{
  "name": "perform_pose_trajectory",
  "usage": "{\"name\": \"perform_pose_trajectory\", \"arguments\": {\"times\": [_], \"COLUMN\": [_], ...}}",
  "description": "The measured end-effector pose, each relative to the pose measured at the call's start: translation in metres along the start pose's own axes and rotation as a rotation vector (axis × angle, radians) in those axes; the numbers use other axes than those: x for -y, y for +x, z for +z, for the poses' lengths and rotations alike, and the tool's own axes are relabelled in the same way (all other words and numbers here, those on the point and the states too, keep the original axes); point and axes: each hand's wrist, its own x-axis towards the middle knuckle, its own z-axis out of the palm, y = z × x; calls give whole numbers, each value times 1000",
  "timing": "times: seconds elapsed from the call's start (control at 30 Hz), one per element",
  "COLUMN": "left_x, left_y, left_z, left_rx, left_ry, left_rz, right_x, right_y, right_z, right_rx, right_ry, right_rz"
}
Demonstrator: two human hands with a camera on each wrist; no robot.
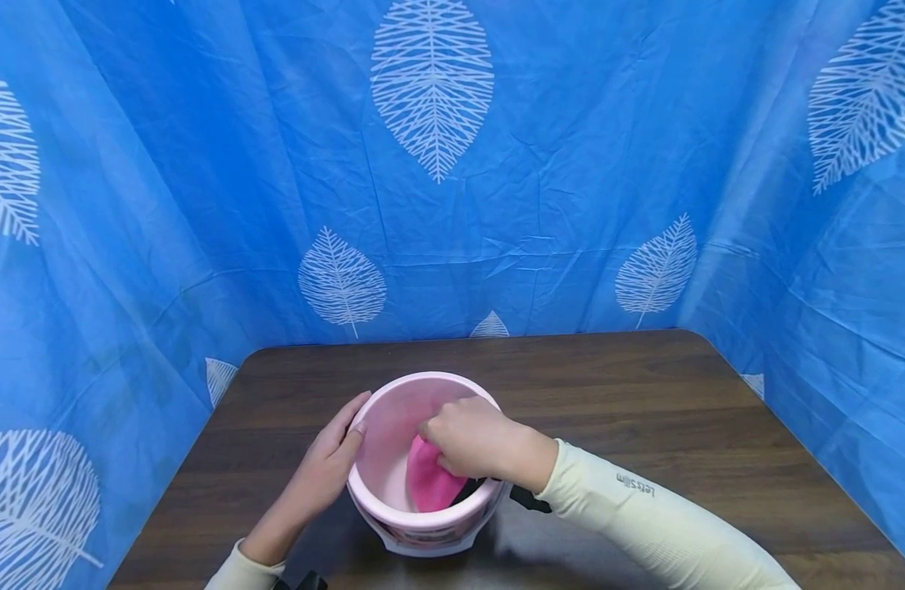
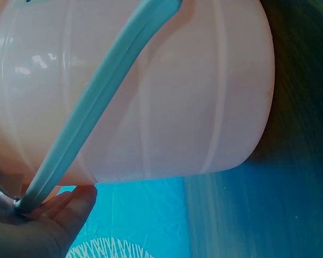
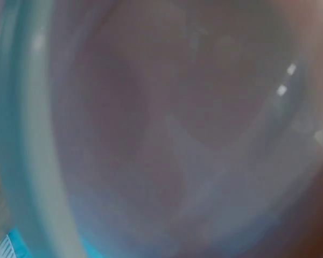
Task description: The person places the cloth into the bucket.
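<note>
A pale pink bucket (image 1: 382, 463) stands on the table, its mouth facing up. My left hand (image 1: 330, 455) grips its left rim, thumb over the edge and fingers along the outside. In the left wrist view, those fingers touch the bucket wall (image 2: 177, 107) near the end of its lowered carrying handle (image 2: 102, 97). Inside the bucket, my right hand (image 1: 470, 438) holds a bright pink cloth (image 1: 429, 479) with curled fingers; the cloth hangs toward the bottom. In the right wrist view, the bucket's rim (image 3: 37, 129) and inner wall are blurred, and the cloth is hidden.
A dark wood-grain table (image 1: 607, 393) lies under the bucket. Blue curtains (image 1: 541, 164) with white leaf prints surround it at the back and sides. Black wrist gear (image 1: 529, 500) shows below the right wrist, beside the bucket.
</note>
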Motion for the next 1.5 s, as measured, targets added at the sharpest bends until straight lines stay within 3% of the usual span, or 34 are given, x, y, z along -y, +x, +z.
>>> {"name": "perform_pose_trajectory", "arguments": {"times": [0.37,0.97,1.5], "left_x": [-1,0,-1], "left_y": [2,1,1], "left_z": [2,1,0], "left_rx": [-1,-6,-7], "left_ry": [16,31,35], "left_rz": [5,5,28], "right_x": [-1,-3,-11], "right_y": [0,-7,-15], "right_z": [3,-4,-11], "right_rx": [33,-25,-57], "right_ry": [20,84,82], "right_rz": [30,-8,41]}}
